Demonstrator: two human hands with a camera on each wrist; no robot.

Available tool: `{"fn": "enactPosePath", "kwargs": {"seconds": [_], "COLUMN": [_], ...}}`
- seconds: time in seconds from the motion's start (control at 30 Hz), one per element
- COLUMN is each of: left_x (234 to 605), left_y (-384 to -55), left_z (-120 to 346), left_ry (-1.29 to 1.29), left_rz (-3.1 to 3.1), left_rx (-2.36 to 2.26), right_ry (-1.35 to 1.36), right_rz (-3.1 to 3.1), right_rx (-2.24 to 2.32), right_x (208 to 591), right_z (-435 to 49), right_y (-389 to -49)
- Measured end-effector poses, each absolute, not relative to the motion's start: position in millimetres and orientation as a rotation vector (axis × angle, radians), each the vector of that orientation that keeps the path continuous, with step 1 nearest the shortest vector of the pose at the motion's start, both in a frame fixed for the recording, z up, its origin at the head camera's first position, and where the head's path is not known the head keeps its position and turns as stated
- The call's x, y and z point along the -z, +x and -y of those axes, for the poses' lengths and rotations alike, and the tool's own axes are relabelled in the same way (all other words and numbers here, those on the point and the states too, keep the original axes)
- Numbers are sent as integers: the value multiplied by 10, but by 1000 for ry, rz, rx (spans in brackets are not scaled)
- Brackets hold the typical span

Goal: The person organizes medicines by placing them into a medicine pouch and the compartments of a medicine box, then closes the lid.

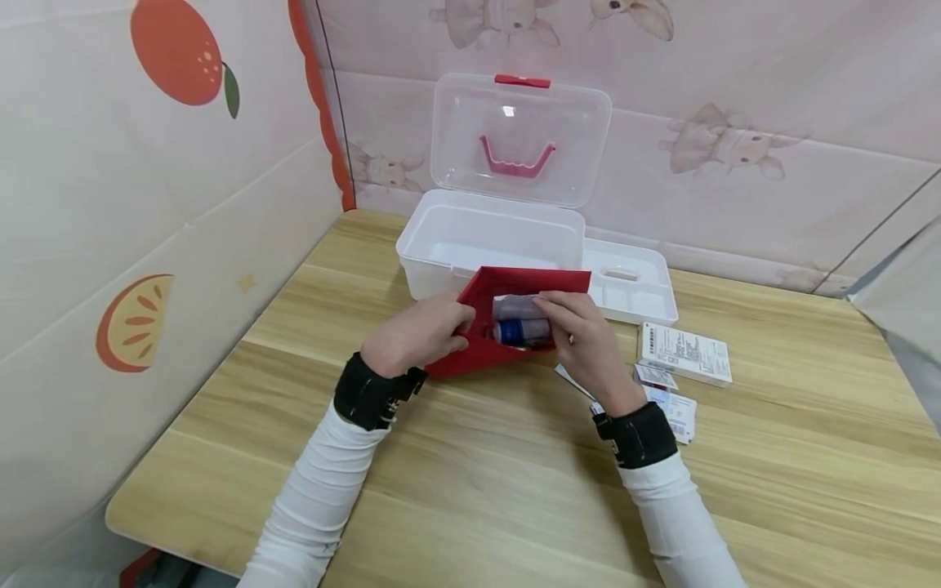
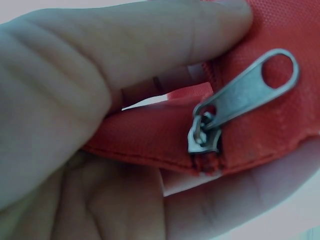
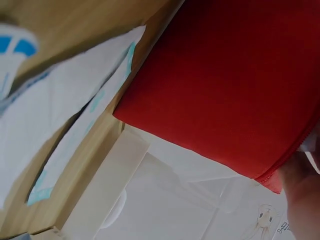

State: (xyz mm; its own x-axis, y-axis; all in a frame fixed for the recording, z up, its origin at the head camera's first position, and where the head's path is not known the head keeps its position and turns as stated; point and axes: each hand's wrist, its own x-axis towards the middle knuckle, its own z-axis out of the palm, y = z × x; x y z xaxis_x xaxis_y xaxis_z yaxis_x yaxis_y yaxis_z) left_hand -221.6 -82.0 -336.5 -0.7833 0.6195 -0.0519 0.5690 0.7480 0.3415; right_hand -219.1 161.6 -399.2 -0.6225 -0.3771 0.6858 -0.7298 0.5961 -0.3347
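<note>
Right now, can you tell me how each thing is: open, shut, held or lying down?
Red pouch: unzipped, open
Zipper pull: loose, not held
Left hand: gripping the pouch
Right hand: fingers on the whitish packet
Whitish packet: at the pouch's opening
Plastic box: open
Lid: raised
Red latch: unfastened
Tray: lying flat
Printed carton: lying flat
White packets: lying down

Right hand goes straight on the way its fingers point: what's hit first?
The right hand would likely meet the clear packet right at its fingers, in the mouth of the red pouch. Depth inside is hard to judge.
</note>
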Motion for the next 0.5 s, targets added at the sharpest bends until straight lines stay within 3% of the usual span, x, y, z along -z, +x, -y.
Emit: {"fn": "enactPosePath", "kwargs": {"seconds": [0.5], "left_x": [3367], "left_y": [-2218], "left_z": [801], "left_ry": [989], "left_rz": [-2768], "left_rx": [-445], "right_ry": [864], "right_rz": [2399], "right_rx": [-421], "right_x": [3949], "right_z": [-1517], "right_y": [-2239]}}
